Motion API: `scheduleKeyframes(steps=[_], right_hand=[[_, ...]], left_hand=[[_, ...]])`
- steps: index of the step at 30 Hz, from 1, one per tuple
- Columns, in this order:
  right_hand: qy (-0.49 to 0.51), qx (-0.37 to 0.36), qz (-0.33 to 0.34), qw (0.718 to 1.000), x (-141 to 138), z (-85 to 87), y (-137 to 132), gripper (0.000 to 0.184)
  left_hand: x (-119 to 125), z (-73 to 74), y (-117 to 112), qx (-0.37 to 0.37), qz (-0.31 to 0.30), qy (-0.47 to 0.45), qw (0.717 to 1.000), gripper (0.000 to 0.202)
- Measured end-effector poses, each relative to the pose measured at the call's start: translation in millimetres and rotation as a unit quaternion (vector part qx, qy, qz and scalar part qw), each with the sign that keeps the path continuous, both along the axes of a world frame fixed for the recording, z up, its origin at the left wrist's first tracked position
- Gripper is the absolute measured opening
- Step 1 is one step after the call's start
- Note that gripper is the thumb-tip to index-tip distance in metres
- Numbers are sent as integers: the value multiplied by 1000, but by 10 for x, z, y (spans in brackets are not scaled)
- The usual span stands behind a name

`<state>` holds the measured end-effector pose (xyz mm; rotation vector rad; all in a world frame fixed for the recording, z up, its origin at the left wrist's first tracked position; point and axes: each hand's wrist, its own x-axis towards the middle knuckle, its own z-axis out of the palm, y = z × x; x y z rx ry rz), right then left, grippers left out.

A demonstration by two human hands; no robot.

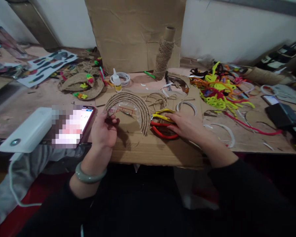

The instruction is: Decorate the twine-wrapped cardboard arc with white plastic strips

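My left hand [104, 129] is closed on the left end of a half-ring wrapped in brown twine [132, 106] and holds it just above a flat cardboard sheet [148, 151]. My right hand [187, 124] lies on the cardboard with its fingers on the handles of yellow-handled pliers [162, 115] and red-handled scissors [162, 130]. Whether the fingers grip a handle I cannot make out. A loose coil of twine [158, 98] lies behind the half-ring.
A phone [85, 120] and a white power bank [27, 130] lie at the left. A glue bottle [116, 80], a twine spool [164, 54], twine hats [82, 85], a heap of coloured pipe cleaners [217, 90] and white rings [187, 106] surround the work. Upright cardboard [135, 33] stands behind.
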<state>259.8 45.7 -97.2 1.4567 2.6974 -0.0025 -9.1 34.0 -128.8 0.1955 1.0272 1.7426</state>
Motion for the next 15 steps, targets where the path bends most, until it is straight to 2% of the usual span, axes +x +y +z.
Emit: scheduleKeyframes(steps=[5, 8, 12, 15], right_hand=[[10, -28, 64, 997, 18, -14, -28, 29], [17, -49, 72, 996, 114, 73, -80, 29], [4, -94, 18, 995, 200, 232, 1, 29], [7, -31, -42, 999, 157, 221, 236, 30]], left_hand=[[1, 23, -9, -3, 7, -11, 1000, 11], [9, 35, -4, -9, 7, -21, 1000, 11], [18, 49, 9, -16, 12, -31, 999, 14], [18, 46, 8, -17, 11, -38, 999, 14]])
